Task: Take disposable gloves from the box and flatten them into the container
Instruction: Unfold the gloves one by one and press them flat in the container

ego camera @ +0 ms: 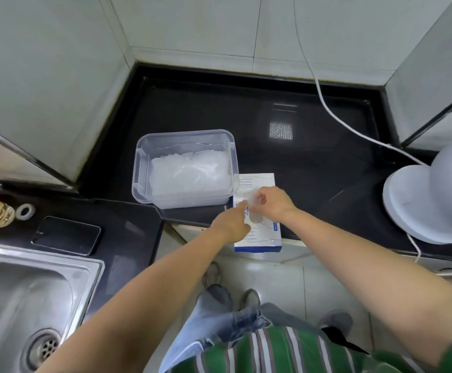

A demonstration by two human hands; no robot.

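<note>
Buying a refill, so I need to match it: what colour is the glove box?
White with blue edging and blue glove outlines: glove box, seen in the head view.

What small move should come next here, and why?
Probably pull the clear glove up out of the glove box with the right hand: it pinches the glove at the opening, the left hand lies on the box, and the clear container sits just left.

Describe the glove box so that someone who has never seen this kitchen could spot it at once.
Find the black counter in the tiled corner, then the clear container on it. The glove box lies flat beside that container's right front corner, under the left hand and right hand. It alone is cardboard: white, blue-edged, with glove outlines printed on top.
</note>
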